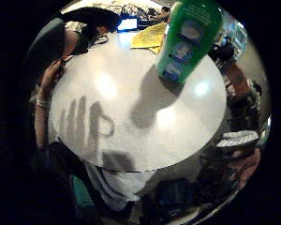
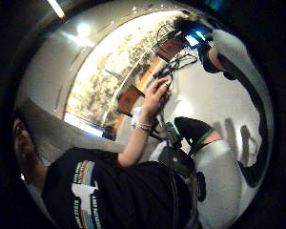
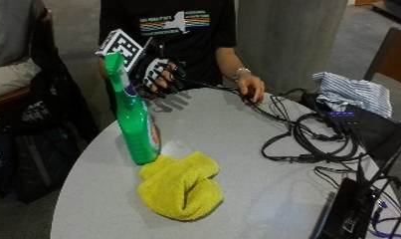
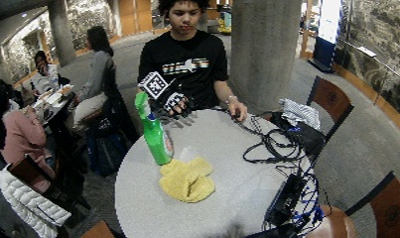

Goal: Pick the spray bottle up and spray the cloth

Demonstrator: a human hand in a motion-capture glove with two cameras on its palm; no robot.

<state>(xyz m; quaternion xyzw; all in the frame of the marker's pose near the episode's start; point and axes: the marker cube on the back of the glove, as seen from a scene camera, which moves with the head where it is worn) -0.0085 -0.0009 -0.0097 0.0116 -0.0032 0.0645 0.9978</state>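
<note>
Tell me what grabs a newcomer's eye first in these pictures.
The tall green spray bottle stands upright on the round grey table, with a crumpled yellow cloth lying right against its base. Behind the bottle, the black-gloved right hand hovers at the table's far edge, fingers spread and holding nothing. A tangle of black cables sprawls across the table's other side.

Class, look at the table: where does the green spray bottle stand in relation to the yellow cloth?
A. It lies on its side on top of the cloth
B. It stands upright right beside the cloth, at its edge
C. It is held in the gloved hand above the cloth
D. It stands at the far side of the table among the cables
B: the spray bottle stands upright on the table against the edge of the yellow cloth, while the gloved right hand hovers behind it, holding nothing.
</note>
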